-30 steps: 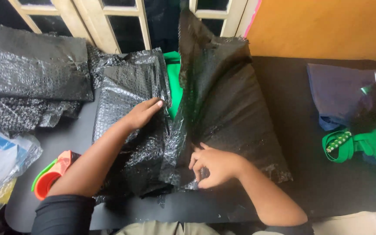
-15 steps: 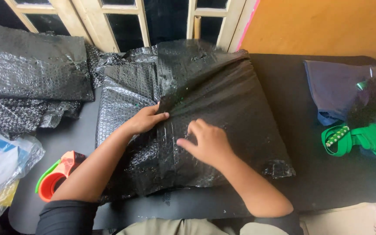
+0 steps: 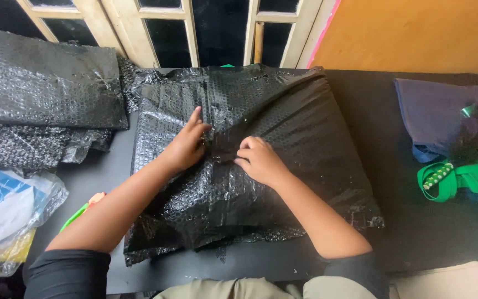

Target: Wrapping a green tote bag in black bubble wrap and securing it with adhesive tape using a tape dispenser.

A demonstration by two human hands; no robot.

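A large parcel wrapped in black bubble wrap (image 3: 300, 127) lies in the middle of a black table (image 3: 416, 232). My left hand (image 3: 186, 147) rests flat on its top, fingers pointing away from me. My right hand (image 3: 258, 160) sits beside it, fingers curled and pinching a fold of the wrap where the two flaps overlap at the middle seam. Both hands press on the wrap. What is inside the parcel is hidden.
A stack of folded black bubble wrap (image 3: 40, 94) lies at the left. Clear plastic bags with printed paper (image 3: 6, 210) sit at the front left, next to an orange and green tape dispenser (image 3: 84, 210). Dark blue cloth (image 3: 438, 116) and green cloth (image 3: 471, 180) lie at the right. Window frames (image 3: 161, 33) stand behind.
The raised right flap has come down over the parcel and now hides the green item. Both hands have moved to the middle seam, the right one now pinching the wrap.
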